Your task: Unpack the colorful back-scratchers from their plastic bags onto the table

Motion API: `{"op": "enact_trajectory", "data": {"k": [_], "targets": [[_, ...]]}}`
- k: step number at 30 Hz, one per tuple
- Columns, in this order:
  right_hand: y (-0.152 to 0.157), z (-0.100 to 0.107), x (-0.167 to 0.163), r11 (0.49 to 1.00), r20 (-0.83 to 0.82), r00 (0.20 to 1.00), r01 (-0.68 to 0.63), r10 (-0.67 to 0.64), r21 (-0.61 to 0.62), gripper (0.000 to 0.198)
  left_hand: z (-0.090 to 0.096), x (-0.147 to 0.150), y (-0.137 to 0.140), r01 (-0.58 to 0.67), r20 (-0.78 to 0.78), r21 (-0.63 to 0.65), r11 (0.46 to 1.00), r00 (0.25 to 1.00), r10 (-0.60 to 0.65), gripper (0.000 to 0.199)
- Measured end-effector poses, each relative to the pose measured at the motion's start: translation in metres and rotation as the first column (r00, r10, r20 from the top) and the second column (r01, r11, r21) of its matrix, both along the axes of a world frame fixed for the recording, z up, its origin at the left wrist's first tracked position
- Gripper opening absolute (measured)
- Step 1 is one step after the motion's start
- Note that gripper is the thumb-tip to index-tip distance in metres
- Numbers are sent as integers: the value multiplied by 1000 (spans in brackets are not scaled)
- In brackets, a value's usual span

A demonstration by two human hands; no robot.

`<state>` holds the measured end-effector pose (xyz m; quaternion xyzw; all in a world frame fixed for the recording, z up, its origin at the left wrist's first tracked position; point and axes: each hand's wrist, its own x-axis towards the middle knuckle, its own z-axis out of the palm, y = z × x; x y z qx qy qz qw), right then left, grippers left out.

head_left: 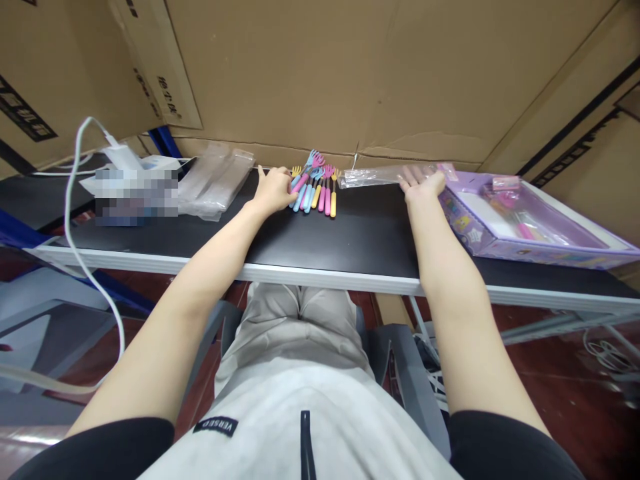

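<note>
From the head camera, a person sits at a long black table with a white edge [350,230]. The left hand [273,190] lies on the table with its fingers bent loosely. Its fingertips touch the left end of a row of little plastic forks with pink, blue and yellow handles [315,187]. The forks lie side by side near the back of the table, with their prongs pointing away from the person. I cannot tell if the hand is pinching a fork or only touching one.

The right hand [421,183] lies flat with its fingers spread a little. It presses on a clear, crinkly plastic bag [373,176] that lies just to the right of the forks. Right beside this hand is an open purple cardboard box with toys inside [465,230].

Far to the left lies a pile of clear plastic bags [215,177]. A white cable [73,193] hangs down over the table edge. Big brown cardboard boxes [350,73] stand behind the table.
</note>
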<state>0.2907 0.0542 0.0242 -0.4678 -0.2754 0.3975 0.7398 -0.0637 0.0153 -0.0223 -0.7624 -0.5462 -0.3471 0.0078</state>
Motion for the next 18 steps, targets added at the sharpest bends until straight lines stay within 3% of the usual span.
{"op": "enact_trajectory", "data": {"k": [6, 11, 15, 18], "targets": [[1, -1, -8, 997, -25, 997, -68, 67, -45, 46, -2, 9, 1, 5, -43, -102, 995, 999, -10, 28], [3, -4, -26, 982, 13, 985, -169, 171, -83, 36, -6, 10, 4, -28, -40, -115, 993, 999, 24, 27], [-6, -4, -51, 967, 34, 973, -224, 229, -118, 23, -10, 9, 9, -2, 38, -82, 997, 999, 5, 24], [-17, -5, -71, 951, 105, 950, -281, 295, -126, 18, -6, 14, 8, 44, 178, -27, 999, 983, -38, 20]]}}
